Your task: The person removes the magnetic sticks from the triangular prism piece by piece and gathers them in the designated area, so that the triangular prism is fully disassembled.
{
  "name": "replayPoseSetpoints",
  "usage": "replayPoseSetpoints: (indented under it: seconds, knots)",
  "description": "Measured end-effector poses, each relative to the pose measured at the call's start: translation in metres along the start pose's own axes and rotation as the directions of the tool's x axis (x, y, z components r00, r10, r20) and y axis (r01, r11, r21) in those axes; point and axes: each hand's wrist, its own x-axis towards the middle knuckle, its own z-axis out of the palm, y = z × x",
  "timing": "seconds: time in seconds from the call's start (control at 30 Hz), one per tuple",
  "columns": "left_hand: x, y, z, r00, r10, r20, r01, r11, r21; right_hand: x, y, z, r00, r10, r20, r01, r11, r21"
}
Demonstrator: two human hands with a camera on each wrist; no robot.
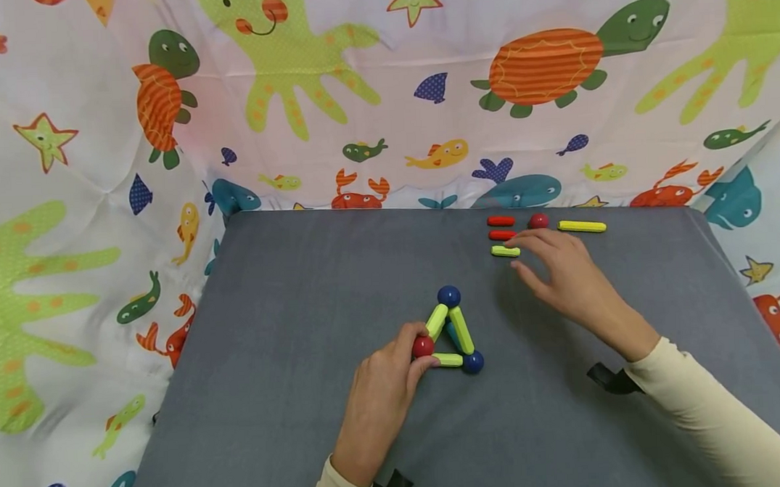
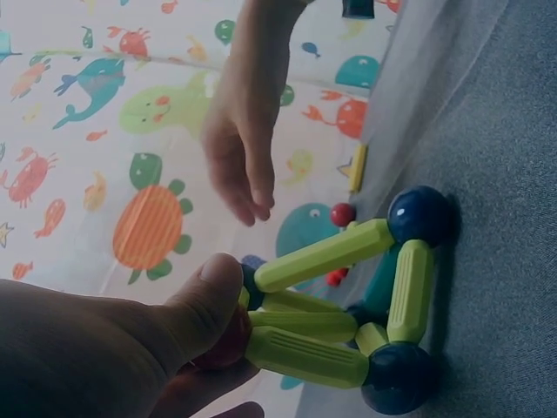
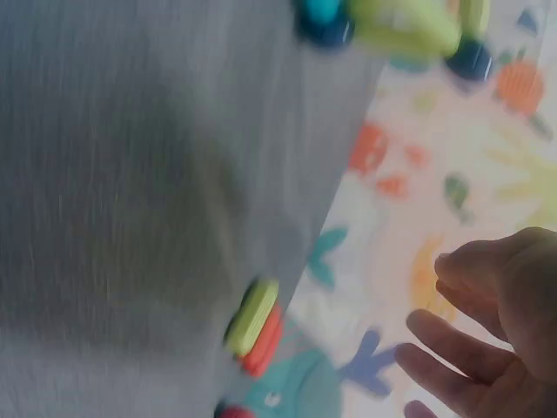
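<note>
My left hand (image 1: 378,393) pinches a red ball (image 1: 423,346) at one corner of a building-toy frame of balls and rods. Lime rods (image 1: 461,330) join that ball to dark blue balls (image 1: 450,296), and a teal rod (image 2: 380,283) shows low in the frame. In the left wrist view the thumb lies over the top of the corner, and one blue ball (image 2: 399,378) sits low by the grey surface. My right hand (image 1: 564,272) is raised with nothing in it, thumb and fingers apart. Its fingertips are nearest a short lime rod (image 1: 505,251).
Two short red rods (image 1: 501,221) lie behind the short lime rod at the back of the grey table (image 1: 288,306). Beside them are a loose red ball (image 1: 538,221) and a longer yellow rod (image 1: 582,226). A sea-animal print cloth (image 1: 369,70) rises behind the table.
</note>
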Motion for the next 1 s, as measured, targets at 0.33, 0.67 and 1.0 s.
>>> replayPoseSetpoints:
  seconds: [0.33, 0.67, 1.0]
  knots:
    - [-0.002, 0.002, 0.000, 1.000, 0.000, 0.005, 0.000, 1.000, 0.004, -0.029, -0.056, 0.022, 0.988, -0.083, 0.126, 0.060, 0.982, 0.178]
    - [-0.001, 0.001, 0.000, 1.000, 0.009, -0.014, -0.009, 1.000, 0.014, -0.017, -0.072, 0.038, 0.961, -0.234, 0.145, 0.196, 0.952, 0.237]
    - [0.001, 0.000, 0.000, 0.998, 0.014, -0.055, -0.015, 1.000, -0.017, -0.035, -0.075, 0.027, 0.976, -0.179, 0.126, 0.154, 0.970, 0.190]
